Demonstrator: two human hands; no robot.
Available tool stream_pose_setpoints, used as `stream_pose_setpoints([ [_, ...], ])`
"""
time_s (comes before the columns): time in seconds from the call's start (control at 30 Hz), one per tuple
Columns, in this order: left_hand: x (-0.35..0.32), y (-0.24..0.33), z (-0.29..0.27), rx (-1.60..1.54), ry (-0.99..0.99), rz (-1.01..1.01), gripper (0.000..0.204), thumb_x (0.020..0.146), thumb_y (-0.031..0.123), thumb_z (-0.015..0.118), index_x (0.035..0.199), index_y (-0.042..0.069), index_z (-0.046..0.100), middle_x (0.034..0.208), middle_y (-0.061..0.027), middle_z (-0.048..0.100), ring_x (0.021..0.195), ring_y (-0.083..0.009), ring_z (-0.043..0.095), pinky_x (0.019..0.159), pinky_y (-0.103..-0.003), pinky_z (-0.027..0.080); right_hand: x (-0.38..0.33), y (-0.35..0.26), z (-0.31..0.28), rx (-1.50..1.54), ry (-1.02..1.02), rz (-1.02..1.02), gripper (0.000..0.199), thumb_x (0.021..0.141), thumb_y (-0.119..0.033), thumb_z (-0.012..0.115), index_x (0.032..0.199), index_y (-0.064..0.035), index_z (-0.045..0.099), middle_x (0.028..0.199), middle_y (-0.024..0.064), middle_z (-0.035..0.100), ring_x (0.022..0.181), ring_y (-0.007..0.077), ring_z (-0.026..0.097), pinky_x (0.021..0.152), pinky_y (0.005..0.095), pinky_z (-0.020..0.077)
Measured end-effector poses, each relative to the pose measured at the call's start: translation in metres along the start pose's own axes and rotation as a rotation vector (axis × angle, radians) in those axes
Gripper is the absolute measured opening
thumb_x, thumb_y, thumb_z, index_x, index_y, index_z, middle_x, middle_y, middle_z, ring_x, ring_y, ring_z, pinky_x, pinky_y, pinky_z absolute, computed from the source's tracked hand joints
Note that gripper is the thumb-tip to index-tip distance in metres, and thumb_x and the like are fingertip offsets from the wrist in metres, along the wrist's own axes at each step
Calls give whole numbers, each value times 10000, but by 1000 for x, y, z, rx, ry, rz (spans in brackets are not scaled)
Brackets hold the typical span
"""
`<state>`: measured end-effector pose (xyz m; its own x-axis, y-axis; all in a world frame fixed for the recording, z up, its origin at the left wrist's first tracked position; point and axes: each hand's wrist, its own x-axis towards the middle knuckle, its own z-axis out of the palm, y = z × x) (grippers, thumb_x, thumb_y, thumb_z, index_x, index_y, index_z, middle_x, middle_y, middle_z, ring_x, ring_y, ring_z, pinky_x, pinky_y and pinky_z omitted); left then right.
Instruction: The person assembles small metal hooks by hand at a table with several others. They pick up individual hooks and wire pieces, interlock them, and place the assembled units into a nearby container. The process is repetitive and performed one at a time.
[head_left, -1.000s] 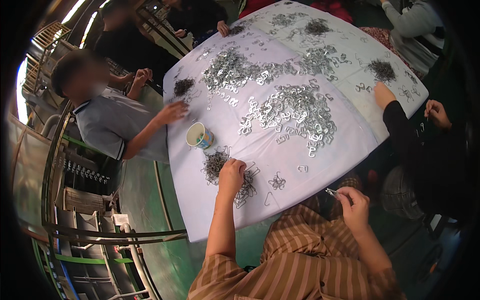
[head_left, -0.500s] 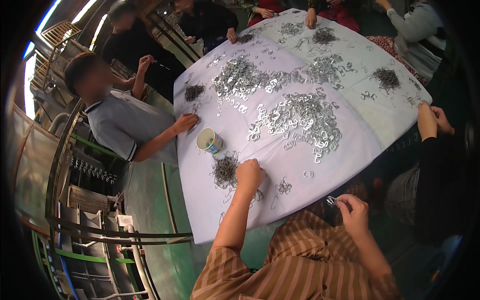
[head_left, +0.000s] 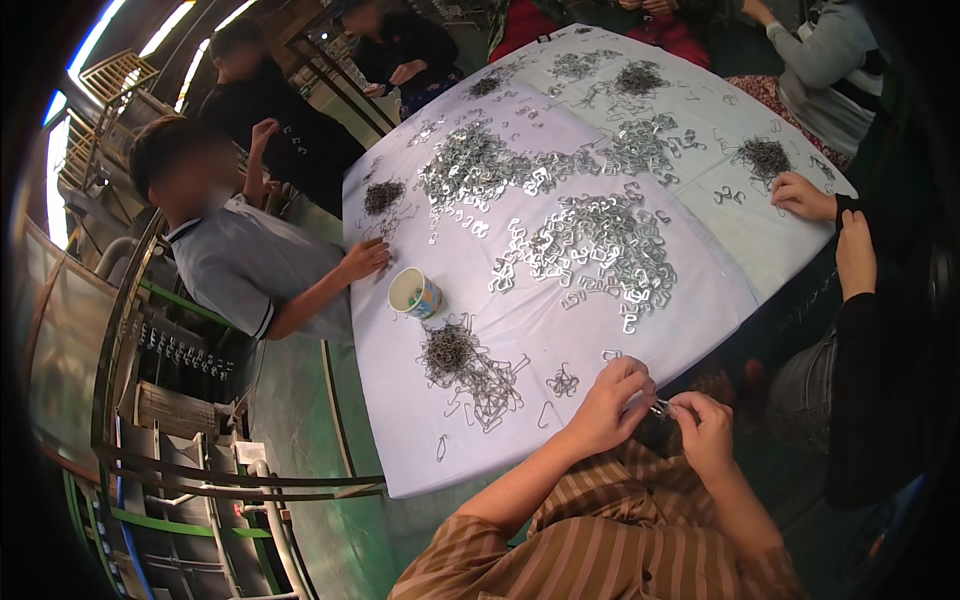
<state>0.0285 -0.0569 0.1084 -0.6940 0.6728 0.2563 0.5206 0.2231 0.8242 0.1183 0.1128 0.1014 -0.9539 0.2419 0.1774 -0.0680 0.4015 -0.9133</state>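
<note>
Over the table's near edge my two hands meet, fingertips almost touching. My right hand (head_left: 708, 432) pinches a small shiny bent metal clip (head_left: 658, 406). My left hand (head_left: 612, 408) has its fingers closed at the other end of that clip; whether it also holds a thin wire piece is hidden. Left of my hands lies a dark pile of bent wire hooks (head_left: 447, 348), with looser ones (head_left: 490, 393) spread beside it. A smaller cluster of wire hooks (head_left: 562, 381) sits close to my left wrist. Beyond it is a heap of flat silvery clips (head_left: 590, 245).
A paper cup (head_left: 414, 293) stands near the table's left side. More silvery clips (head_left: 465, 165) and further wire piles (head_left: 383, 196) lie on the white-covered table (head_left: 700, 330). Co-workers surround it; one person's hand (head_left: 800, 195) rests at the right edge, another's (head_left: 366, 258) at the left.
My left hand has left the wire pile and moved right to meet my right hand at the clip. At the right edge, a co-worker's hand has reached onto the table.
</note>
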Motion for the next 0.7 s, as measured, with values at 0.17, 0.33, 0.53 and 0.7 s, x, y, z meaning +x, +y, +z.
stream_pose_setpoints([
  [0.17, 2, 7, 3, -115, 0, 14, 175, 762, -45, 644, 890, 31, 552, 991, -123, 510, 958, -318, 504, 846, -378, 412, -2, 3, -3, 3, 18, 33, 36, 820, -1, 619, 844, 12, 643, 786, 145, 665, 704, 309, 645, 643, 377, 497],
  [0.33, 4, 8, 11, -150, -19, 13, 145, 805, -47, 634, 903, 24, 555, 988, -111, 510, 950, -281, 515, 851, -351, 421, -3, 2, -2, -2, 26, 5, 43, 823, -7, 626, 854, 10, 649, 790, 148, 668, 697, 305, 649, 633, 368, 503],
  [0.53, 6, -4, 17, -242, 54, -23, 137, 816, -44, 646, 909, 19, 568, 969, -95, 542, 949, -238, 529, 878, -328, 416, 1, 2, -1, 2, 51, -8, 44, 836, -31, 635, 857, 1, 657, 782, 143, 674, 698, 291, 663, 636, 359, 515],
  [0.7, 7, -7, 17, -467, -5, -115, 114, 845, 3, 658, 908, 37, 570, 972, -70, 548, 977, -208, 506, 895, -331, 393, 6, 2, -7, 37, 37, 56, 70, 843, -64, 652, 872, -1, 666, 789, 132, 682, 702, 272, 669, 636, 352, 513],
])
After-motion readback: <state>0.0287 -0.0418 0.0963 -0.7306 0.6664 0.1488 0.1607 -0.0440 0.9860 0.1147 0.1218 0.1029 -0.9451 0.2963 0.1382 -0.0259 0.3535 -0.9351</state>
